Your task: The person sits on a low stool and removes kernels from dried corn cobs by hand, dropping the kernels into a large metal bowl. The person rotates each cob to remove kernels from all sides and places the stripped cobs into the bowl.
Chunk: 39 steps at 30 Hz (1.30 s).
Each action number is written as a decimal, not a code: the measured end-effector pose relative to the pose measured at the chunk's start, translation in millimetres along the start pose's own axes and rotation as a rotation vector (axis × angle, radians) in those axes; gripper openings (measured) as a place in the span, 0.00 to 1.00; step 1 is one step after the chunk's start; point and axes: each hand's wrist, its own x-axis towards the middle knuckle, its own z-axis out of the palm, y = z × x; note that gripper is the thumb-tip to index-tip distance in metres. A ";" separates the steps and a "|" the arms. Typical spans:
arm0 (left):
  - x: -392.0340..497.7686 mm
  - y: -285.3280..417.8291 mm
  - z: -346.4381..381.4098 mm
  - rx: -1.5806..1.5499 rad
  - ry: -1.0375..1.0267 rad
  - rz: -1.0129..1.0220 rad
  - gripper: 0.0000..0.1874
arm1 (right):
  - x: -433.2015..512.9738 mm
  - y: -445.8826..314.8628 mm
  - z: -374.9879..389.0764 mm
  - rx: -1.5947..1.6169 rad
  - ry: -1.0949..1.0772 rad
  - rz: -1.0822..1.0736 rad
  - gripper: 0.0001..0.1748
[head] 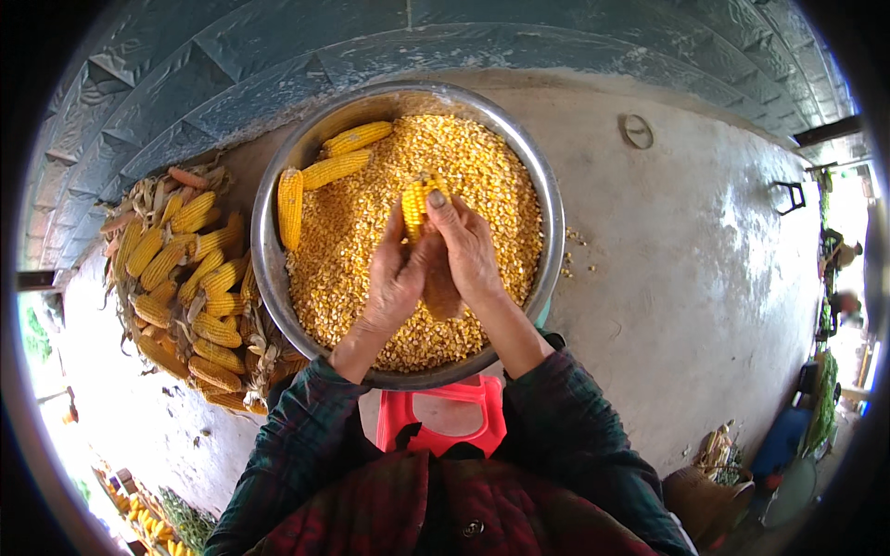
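Note:
Both hands are together above a wide metal basin [548,201] filled with loose corn kernels [348,243]. My left hand [400,274] and my right hand [467,243] are closed around a partly shelled ear of corn [415,201]. Yellow kernels show at its far end, between the fingers. A bare reddish-brown cob [442,288] shows below the palms; whether it is the same ear or a separate cob, I cannot tell. Three whole ears of corn [290,208] rest on the kernels along the basin's left side.
A heap of corn ears with dry husks [215,326] lies left of the basin. Under its near rim stands a red plastic stool [494,417]. A few kernels [592,268] are scattered on the concrete floor [646,292]. A woven basket [702,497] stands at the lower right.

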 end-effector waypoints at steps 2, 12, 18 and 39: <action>-0.6 -1.1 -2.2 -0.032 -0.072 0.054 0.37 | 3.1 -1.1 -1.6 -0.060 0.027 -0.081 0.38; -1.4 4.0 -6.6 -0.158 -0.041 -0.151 0.42 | 13.9 -4.5 1.6 0.129 0.172 -0.010 0.32; -2.6 4.2 -12.0 -0.072 -0.133 -0.217 0.35 | 11.9 -7.1 6.6 0.200 0.077 -0.086 0.35; -5.9 19.0 -34.5 0.045 -0.204 -0.302 0.19 | 24.2 -8.5 9.5 -0.140 -0.071 -0.147 0.25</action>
